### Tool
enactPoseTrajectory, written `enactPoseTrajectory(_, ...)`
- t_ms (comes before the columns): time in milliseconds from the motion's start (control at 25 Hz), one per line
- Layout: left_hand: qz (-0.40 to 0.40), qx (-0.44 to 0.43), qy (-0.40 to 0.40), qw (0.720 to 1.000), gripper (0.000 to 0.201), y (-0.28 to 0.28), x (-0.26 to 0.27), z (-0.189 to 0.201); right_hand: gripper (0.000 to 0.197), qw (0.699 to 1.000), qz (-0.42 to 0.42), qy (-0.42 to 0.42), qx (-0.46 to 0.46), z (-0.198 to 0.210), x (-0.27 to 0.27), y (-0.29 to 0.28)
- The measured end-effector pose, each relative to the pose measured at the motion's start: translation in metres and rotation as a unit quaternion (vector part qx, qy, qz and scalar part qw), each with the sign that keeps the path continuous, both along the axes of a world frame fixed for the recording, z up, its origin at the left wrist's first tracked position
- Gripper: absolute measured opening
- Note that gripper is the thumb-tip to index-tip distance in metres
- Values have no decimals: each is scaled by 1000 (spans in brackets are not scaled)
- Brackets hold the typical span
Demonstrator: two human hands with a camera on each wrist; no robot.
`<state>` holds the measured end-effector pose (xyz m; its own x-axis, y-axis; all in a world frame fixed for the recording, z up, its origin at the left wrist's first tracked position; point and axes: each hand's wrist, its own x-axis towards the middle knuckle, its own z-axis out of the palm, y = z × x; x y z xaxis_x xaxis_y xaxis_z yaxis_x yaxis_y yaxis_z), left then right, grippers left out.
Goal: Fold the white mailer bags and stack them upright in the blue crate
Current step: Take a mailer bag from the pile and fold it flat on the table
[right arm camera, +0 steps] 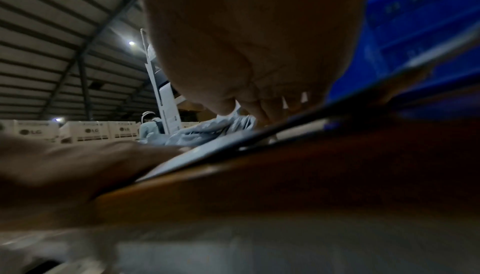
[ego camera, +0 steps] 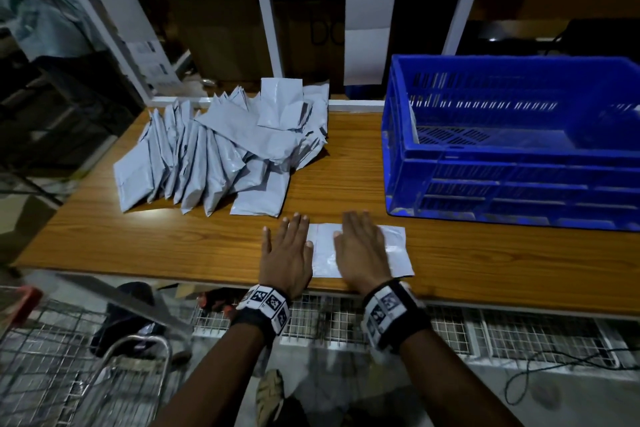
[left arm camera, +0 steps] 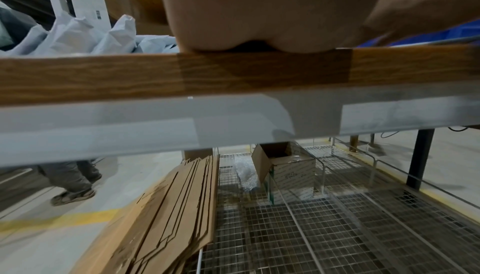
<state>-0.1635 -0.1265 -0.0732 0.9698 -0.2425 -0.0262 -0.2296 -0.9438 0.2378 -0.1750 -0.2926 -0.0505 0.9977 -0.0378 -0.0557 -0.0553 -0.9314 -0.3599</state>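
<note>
**Both palms flat on one mailer bag at the table's near edge**

We see one white mailer bag [ego camera: 360, 250] lying flat on the wooden table [ego camera: 173, 239], near its front edge. The blue crate [ego camera: 512, 156] stands just behind and to the right; one white sheet leans at its left wall. Our left hand [ego camera: 287, 253] and right hand [ego camera: 363, 250] both press the bag with straight fingers, grasping nothing. The pile of bags [ego camera: 225, 149] lies behind on the left.
</note>
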Motion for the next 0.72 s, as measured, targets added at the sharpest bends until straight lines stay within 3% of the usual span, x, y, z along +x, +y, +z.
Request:
enactPoseTrajectory(120, -9, 3, 6, 1000, 72, 0, 1, -2, 58, 999, 32, -36, -16, -22, -7, 22)
enactPoseTrajectory(280, -4, 9, 10, 1000, 65, 5, 2, -3, 57, 998, 20, -50, -46, -28, -10, 6)
enactPoseTrajectory(440, -6, 9, 15, 1000, 70, 4, 2, 0, 58, 997, -8, -51, -60, -34, -15, -17)
enactPoseTrajectory(720, -24, 47, 15, 999, 56, 8, 4, 2, 60, 993, -70, 13, -93, -28, -31, -64)
